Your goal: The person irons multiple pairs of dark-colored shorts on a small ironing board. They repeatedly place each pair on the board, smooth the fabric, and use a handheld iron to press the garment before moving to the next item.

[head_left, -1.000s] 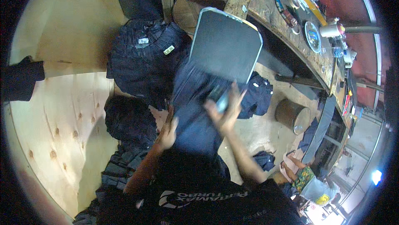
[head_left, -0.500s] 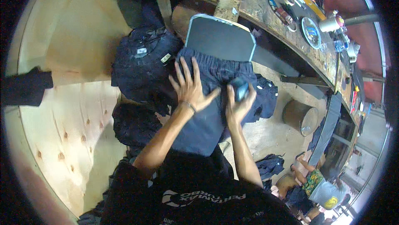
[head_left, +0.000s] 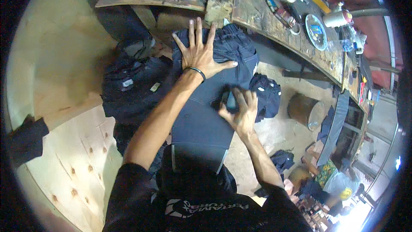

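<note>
A dark navy garment [head_left: 206,116] lies stretched over a flat board in front of me. My left hand [head_left: 199,52] presses flat on its upper end, fingers spread wide, a dark band around the wrist. Lower down, my right hand [head_left: 241,111] is curled around a small dark block [head_left: 230,100] that rests on the cloth near the garment's right edge.
A heap of dark garments [head_left: 133,90] lies on the plywood floor [head_left: 64,146] to my left, and another dark piece [head_left: 267,92] sits right of the board. A cluttered wooden workbench [head_left: 279,30] runs along the top right. A metal bucket [head_left: 305,111] stands on the floor.
The garment now covers the board's whole top. My left hand has slid up to its upper end, and my right hand with the block has moved down the cloth.
</note>
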A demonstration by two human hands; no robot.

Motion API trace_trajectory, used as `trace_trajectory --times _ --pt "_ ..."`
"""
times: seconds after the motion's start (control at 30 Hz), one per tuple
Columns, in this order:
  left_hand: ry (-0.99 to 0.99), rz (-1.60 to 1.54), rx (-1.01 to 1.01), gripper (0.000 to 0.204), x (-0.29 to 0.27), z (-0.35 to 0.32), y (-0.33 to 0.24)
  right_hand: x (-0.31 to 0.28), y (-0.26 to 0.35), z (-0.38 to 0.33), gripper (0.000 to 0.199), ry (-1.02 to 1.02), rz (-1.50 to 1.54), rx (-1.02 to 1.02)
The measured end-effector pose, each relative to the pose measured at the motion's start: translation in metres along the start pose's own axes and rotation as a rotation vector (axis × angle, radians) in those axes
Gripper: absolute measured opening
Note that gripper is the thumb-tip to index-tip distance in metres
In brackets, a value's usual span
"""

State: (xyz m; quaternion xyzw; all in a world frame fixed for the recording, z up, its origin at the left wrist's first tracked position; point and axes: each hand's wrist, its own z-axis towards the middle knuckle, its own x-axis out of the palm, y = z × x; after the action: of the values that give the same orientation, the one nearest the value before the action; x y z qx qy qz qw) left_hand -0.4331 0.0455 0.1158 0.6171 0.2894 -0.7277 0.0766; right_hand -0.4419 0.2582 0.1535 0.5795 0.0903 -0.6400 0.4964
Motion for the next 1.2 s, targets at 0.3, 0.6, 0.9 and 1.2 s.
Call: trace_trajectory --times 0.3,0.6,0.9,1.2 --pt "-0.184 -0.056 0.226 0.131 0.010 0.008 0.005 -0.005 0.030 -0.077 0.056 0.213 0.137 -0.024" --pt "-0.036 0.000 0.294 0.117 0.006 0.023 0.009 0.001 0.056 -0.097 0.068 0.452 0.166 0.050" --pt "-0.063 -0.067 0.329 0.115 0.009 0.021 0.010 0.014 0.084 -0.081 0.067 0.535 0.087 0.131" --pt "-0.035 -0.143 0.352 0.113 0.006 0.024 0.014 0.024 0.117 -0.062 0.058 0.510 -0.024 0.050"
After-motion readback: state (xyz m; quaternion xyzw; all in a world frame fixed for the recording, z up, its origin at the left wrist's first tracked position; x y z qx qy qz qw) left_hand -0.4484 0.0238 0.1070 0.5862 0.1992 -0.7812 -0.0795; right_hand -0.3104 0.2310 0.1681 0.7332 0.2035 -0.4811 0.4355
